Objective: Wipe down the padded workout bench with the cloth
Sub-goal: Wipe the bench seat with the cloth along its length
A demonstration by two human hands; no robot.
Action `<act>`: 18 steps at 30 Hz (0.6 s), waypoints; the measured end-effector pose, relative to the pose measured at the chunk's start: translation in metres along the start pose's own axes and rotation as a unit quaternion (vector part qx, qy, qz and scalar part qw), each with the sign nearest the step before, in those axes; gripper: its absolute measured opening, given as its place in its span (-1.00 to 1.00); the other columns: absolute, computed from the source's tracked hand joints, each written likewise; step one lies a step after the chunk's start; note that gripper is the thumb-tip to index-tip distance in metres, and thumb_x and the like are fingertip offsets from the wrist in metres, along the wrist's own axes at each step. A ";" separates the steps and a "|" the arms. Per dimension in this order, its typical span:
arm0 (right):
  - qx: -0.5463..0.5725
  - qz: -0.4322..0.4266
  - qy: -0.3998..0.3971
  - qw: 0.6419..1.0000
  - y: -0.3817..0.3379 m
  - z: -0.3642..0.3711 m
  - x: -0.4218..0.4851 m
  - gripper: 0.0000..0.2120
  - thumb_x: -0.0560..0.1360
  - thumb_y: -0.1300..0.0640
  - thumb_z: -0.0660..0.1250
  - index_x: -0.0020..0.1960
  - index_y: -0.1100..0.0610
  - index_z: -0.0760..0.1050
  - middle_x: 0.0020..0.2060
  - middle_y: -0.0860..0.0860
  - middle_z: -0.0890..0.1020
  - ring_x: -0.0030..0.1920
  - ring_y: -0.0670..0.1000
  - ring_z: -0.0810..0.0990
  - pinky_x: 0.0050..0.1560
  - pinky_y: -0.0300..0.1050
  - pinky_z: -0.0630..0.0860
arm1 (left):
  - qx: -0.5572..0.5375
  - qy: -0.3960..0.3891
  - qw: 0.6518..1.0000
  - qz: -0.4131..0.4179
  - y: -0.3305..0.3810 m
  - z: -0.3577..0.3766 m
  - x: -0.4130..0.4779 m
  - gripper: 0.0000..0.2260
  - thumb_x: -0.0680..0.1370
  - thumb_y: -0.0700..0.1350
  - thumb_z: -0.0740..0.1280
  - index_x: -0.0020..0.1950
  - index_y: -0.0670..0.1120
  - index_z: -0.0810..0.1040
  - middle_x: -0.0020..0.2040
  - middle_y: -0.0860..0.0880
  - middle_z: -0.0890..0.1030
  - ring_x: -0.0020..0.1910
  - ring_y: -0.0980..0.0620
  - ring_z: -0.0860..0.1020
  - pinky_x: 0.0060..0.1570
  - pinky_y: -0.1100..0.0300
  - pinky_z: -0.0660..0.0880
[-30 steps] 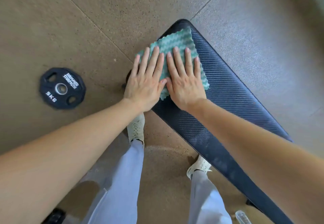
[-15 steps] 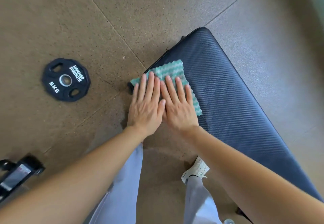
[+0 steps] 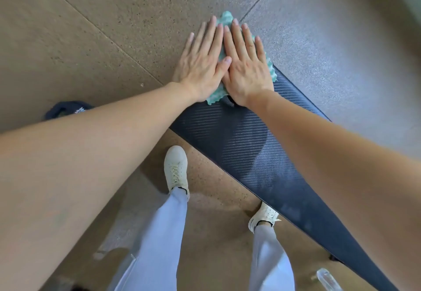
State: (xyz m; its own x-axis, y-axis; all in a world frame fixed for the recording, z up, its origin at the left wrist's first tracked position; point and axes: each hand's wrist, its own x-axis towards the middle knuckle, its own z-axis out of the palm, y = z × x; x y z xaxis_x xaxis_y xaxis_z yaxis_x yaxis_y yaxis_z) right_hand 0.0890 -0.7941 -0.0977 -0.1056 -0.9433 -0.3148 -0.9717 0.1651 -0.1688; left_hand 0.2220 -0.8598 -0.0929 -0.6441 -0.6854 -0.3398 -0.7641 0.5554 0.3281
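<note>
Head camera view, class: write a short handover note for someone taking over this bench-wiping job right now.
Left hand: flat, fingers spread, pressing the cloth.
Right hand: flat beside it, also pressing the cloth; thumbs touch.
Cloth: green, at the far end of the bench, mostly hidden under both hands.
Done: a damp-looking streak shows on the pad nearer the body.
Left: I cannot tell how much is wiped; the near end runs out of view.

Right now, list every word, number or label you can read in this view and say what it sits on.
Nothing here can be read for certain.
Weight plate: a small patch of white print at its edge, mostly hidden by the left forearm and too blurred to read.
Bench, cloth, shoes: no text visible.
</note>
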 end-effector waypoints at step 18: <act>0.006 -0.032 -0.070 0.997 0.011 0.058 -0.218 -0.33 0.66 -0.08 0.09 0.66 0.10 -0.07 0.65 0.09 -0.06 0.63 0.23 -0.15 0.58 0.33 -0.04 | 0.048 -0.046 0.996 -0.053 0.108 0.100 -0.186 -0.38 0.70 0.16 -0.15 0.67 -0.16 -0.13 0.67 -0.19 -0.15 0.66 -0.15 -0.16 0.61 -0.15 -0.04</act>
State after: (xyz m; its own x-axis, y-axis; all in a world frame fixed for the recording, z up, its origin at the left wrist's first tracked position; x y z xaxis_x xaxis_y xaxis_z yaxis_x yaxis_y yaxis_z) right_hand 0.1135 -0.5701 -0.0854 -0.0112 -0.9027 -0.4301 -0.9727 0.1095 -0.2045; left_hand 0.2556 -0.6253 -0.0821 -0.5574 -0.6987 -0.4484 -0.8247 0.5281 0.2024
